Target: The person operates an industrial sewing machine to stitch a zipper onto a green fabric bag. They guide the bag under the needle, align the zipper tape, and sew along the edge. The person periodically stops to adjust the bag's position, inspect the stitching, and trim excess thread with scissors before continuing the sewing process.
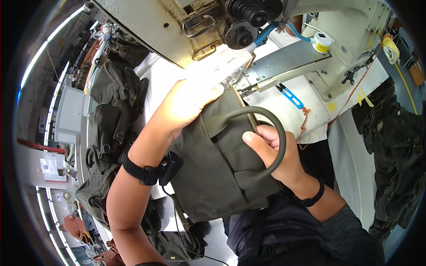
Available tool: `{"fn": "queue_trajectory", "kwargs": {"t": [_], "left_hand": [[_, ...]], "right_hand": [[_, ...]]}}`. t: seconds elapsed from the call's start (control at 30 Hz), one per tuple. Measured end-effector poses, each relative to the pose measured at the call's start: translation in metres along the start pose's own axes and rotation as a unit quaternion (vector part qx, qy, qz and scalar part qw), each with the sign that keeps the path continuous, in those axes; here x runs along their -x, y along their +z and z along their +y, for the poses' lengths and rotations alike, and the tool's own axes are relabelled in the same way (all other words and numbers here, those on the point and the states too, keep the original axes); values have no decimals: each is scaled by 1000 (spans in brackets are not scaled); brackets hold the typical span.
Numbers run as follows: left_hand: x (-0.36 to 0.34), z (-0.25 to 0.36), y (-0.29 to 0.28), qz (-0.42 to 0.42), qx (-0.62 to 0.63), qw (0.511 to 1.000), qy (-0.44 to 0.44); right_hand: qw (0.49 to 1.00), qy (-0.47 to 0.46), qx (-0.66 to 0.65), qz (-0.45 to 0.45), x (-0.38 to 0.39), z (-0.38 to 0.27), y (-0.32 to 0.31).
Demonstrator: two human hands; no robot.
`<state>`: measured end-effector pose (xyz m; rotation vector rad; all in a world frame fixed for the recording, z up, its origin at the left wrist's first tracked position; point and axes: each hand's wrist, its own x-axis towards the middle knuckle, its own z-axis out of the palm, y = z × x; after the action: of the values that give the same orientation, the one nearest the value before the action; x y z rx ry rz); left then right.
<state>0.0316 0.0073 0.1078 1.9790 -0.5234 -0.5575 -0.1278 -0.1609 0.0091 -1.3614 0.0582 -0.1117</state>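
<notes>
A dark olive fabric bag (208, 177) with a rounded carrying handle (282, 128) lies under the sewing machine's head (208, 40). Its brass-toothed zipper (246, 108) runs up to the presser foot (227, 83). My left hand (188, 104) is on the bag's upper left, thumb beside the foot; lamp glare washes out its other fingers. Reaching behind the handle's loop, my right hand (279, 153) pinches the bag's zippered edge between thumb and fingers.
Blue thread snips (290, 96) tied to an orange cord lie on the white table right of the machine arm (284, 71). More olive bags (113, 119) are piled at left, and others (395, 150) hang at right. A black cable (177, 221) trails from my left wrist.
</notes>
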Motion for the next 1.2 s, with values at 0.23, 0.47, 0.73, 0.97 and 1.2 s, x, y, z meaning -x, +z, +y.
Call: {"fn": "queue_trajectory", "kwargs": {"t": [0.23, 0.47, 0.73, 0.97, 1.2], "left_hand": [[-28, -9, -12, -32, 43, 994, 95], [-58, -57, -36, -44, 81, 995, 34], [-68, -41, -18, 39, 18, 995, 92], [51, 25, 0, 58, -405, 913, -5], [173, 2, 141, 200, -424, 851, 236]], "right_hand": [[997, -70, 12, 43, -24, -2, 7], [995, -61, 25, 72, -32, -4, 16], [987, -132, 28, 88, -25, 11, 12], [993, 1, 113, -44, 48, -4, -45], [977, 12, 172, -125, 42, -10, -50]]}}
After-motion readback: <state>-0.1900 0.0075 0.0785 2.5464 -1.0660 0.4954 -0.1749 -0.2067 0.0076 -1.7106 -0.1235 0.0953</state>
